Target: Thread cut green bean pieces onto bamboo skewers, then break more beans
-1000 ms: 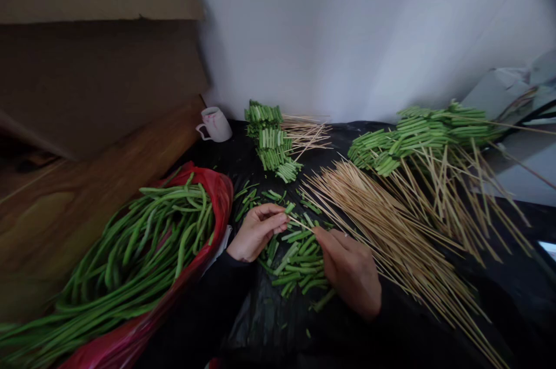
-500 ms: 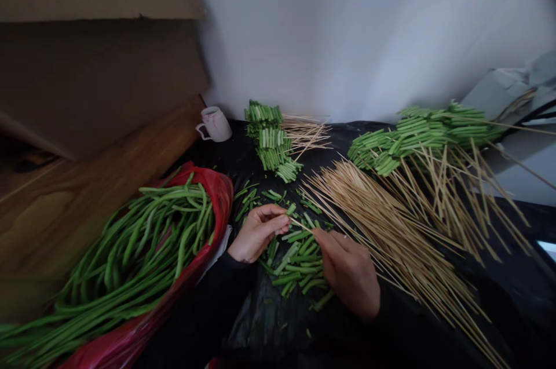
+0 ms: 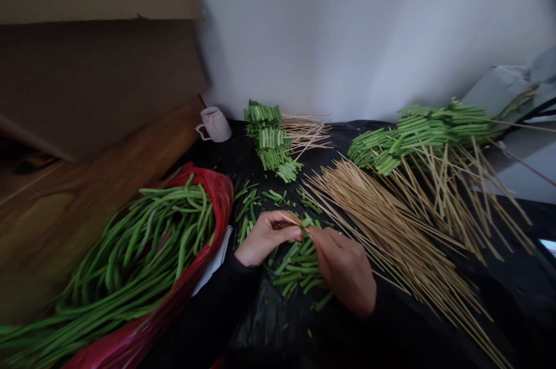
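My left hand is closed in a pinch at the cut green bean piece. Fingertips of my right hand meet it there, pinched on a thin wooden skewer. A short length of that skewer shows along my left index finger; the rest is hidden by my fingers. Below both hands lies a loose heap of cut bean pieces on black plastic sheeting. Exactly how the skewer meets the bean is hard to make out.
Long green beans fill a red plastic bag at left. Bare skewers lie at right. Skewered bean rows stand in a small stack and a larger stack. A white mug stands near the wall.
My hands have come together. The skewer stretch seen between them is now covered, and a length shows over my left index finger. The bean piece has shifted slightly right and down.
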Demonstrator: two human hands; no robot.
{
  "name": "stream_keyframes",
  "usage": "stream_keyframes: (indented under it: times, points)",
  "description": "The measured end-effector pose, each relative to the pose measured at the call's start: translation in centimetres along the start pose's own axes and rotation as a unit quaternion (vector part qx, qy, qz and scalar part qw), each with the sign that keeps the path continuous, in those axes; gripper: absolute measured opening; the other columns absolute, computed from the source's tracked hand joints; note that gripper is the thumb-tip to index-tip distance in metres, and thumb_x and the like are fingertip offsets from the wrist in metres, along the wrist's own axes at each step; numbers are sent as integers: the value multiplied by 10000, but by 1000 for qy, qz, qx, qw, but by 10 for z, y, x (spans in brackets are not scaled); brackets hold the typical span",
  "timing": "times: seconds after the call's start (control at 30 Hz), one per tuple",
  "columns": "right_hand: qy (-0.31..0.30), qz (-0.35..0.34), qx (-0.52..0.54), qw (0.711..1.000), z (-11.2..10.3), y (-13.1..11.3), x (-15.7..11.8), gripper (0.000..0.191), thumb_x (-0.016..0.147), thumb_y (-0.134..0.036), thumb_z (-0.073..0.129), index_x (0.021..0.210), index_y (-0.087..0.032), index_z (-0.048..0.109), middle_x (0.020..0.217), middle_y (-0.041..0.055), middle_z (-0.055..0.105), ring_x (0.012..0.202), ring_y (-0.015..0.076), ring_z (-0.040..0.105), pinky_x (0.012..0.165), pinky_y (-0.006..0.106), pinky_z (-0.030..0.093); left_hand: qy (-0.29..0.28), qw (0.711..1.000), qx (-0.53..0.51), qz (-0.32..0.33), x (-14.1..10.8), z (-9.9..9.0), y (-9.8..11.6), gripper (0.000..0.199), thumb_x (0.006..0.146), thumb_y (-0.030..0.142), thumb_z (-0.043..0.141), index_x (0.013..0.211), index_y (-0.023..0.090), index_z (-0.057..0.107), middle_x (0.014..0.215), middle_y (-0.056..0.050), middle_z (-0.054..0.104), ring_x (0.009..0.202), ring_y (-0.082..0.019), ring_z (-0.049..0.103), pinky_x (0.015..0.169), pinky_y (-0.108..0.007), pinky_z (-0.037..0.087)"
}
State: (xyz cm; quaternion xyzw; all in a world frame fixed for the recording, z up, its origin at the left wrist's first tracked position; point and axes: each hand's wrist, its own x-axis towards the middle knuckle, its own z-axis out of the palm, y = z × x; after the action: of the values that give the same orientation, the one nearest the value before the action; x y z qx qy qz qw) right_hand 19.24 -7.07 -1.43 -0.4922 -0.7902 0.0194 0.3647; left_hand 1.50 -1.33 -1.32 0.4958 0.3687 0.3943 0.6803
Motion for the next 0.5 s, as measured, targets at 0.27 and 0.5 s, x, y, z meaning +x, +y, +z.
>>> stream_keyframes:
  times: [0.27,0.5]
  points:
    - [40,6,-55,998,-13,17,3,227,923,-88,463,1023,-157,654,784,36,642,766,146,614,694,254,412,78,944,300,111,3,-13,5,145,760,299,745,791,157,734,779,-49,689,716,-163,598,681,-283,442]
    - [47,-4,-67,997,-11,15,2,218,928,-118,474,1020,-157,667,719,16,615,656,134,570,615,271,383,13,848,495,188,3,-8,-2,113,753,313,755,775,205,732,803,-37,685,816,-192,567,803,-336,416]
